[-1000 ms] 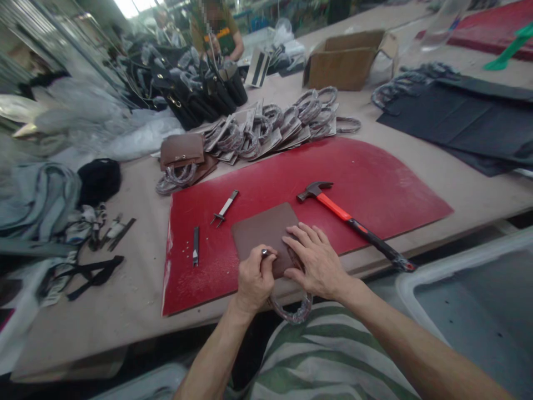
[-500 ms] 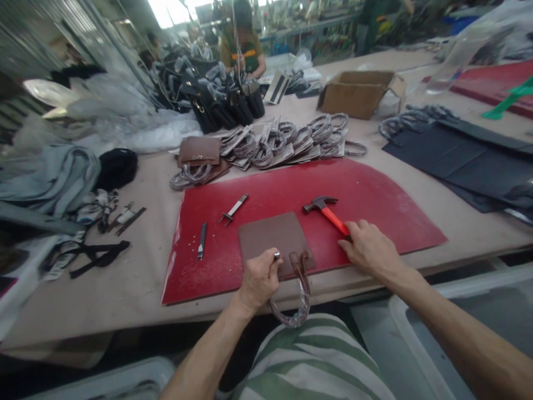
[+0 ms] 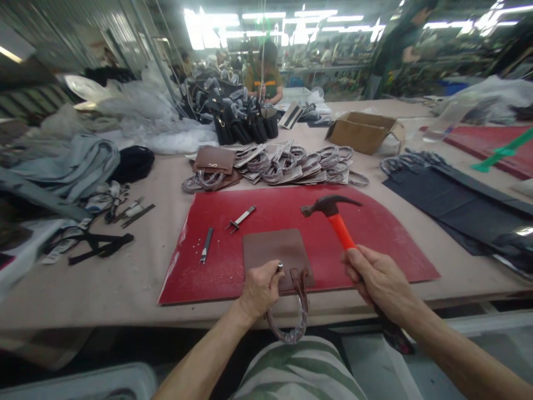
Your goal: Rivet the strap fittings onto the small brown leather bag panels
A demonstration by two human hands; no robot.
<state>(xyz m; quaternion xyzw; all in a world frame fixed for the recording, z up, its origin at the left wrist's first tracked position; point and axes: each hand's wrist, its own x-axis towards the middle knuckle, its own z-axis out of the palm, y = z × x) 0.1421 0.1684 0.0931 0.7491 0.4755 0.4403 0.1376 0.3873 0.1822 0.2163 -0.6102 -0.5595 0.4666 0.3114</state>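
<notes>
My left hand [image 3: 261, 289] is closed around a short metal punch [image 3: 280, 266], its round end showing above the fingers. It rests at the near edge of a brown leather panel [image 3: 272, 244]. A plastic-wrapped loop handle [image 3: 303, 319] is joined to that panel and hangs over the table edge. To the right, my right hand [image 3: 377, 278] grips a claw hammer [image 3: 342, 230] by its orange and black handle, with the head raised over the red board [image 3: 375, 233]. The lower end of the punch is hidden by my fingers.
On the board's left lie a flat metal chisel [image 3: 207, 245] and a pronged tool [image 3: 241, 218]. Behind it are a brown bag piece [image 3: 214, 160] and a pile of panels with wrapped handles [image 3: 291, 164]. Dark panels [image 3: 466, 200] lie right; a cardboard box [image 3: 364, 133] stands farther back.
My right hand has lifted the hammer off the red board. My left hand stays at the panel with the punch. The camera view has tilted upward.
</notes>
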